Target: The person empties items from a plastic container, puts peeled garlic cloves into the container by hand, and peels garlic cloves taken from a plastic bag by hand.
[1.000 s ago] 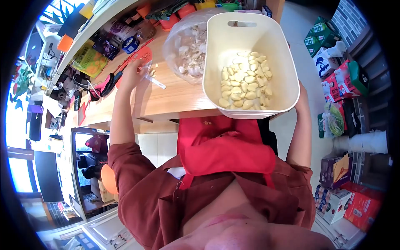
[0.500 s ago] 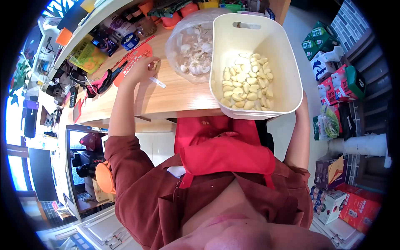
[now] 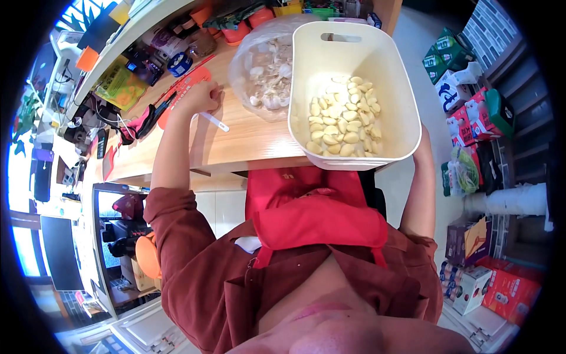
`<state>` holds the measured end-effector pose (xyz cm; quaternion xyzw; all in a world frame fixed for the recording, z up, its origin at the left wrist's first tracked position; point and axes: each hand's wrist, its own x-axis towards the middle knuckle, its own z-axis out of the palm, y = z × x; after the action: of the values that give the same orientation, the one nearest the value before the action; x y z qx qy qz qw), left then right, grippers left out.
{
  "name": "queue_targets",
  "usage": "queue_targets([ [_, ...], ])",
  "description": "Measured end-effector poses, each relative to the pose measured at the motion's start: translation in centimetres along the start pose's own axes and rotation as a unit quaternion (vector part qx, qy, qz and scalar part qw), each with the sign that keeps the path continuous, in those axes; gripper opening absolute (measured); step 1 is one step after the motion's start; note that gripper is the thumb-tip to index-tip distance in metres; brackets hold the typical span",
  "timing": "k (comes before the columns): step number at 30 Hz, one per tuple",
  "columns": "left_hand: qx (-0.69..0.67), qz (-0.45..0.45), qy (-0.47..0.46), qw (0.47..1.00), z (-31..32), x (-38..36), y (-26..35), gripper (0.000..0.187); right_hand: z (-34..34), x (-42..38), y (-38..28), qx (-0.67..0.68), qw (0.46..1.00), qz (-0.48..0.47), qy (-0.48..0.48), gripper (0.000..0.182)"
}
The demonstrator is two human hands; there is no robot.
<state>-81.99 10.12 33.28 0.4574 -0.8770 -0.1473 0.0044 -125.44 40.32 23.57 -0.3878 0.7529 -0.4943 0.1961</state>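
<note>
My left hand [image 3: 204,98] is over the wooden table with its fingers curled in; what they hold, if anything, is hidden. Just below it is a narrow white strip [image 3: 214,121], and beside it a flat red-orange item [image 3: 199,75]. A deep cream basin [image 3: 396,76] with peeled garlic cloves [image 3: 348,121] in its bottom stands tilted at the table's front edge. Behind its right side, my right hand [image 3: 423,144] is mostly hidden, its fingers out of sight. A clear plastic bag [image 3: 242,69] of unpeeled garlic and skins [image 3: 276,94] touches the basin's left side.
Red-orange pots [image 3: 236,33], a blue tin [image 3: 179,64], a yellow packet [image 3: 121,86] and a black-and-pink item [image 3: 141,125] are along the table's back and left. Boxes and packages [image 3: 489,118] stand on the floor at right. An orange stool [image 3: 148,255] is at lower left.
The basin and bag appear slightly farther left as the view shifts. My left hand has turned and its fingers look more curled; the white strip shows a little lower.
</note>
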Motion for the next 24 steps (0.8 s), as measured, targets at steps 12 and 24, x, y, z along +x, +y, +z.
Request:
queue_targets([
  [12,-0.011,-0.009,0.064,0.998,1.2,-0.5,-0.8,0.015,0.1,0.7,0.7,-0.033,0.999,-0.011,-0.007,0.045],
  [24,0.018,0.0,0.102,0.995,1.8,-0.6,-1.3,0.017,0.1,0.1,-0.6,-0.042,0.999,0.008,-0.006,0.052],
])
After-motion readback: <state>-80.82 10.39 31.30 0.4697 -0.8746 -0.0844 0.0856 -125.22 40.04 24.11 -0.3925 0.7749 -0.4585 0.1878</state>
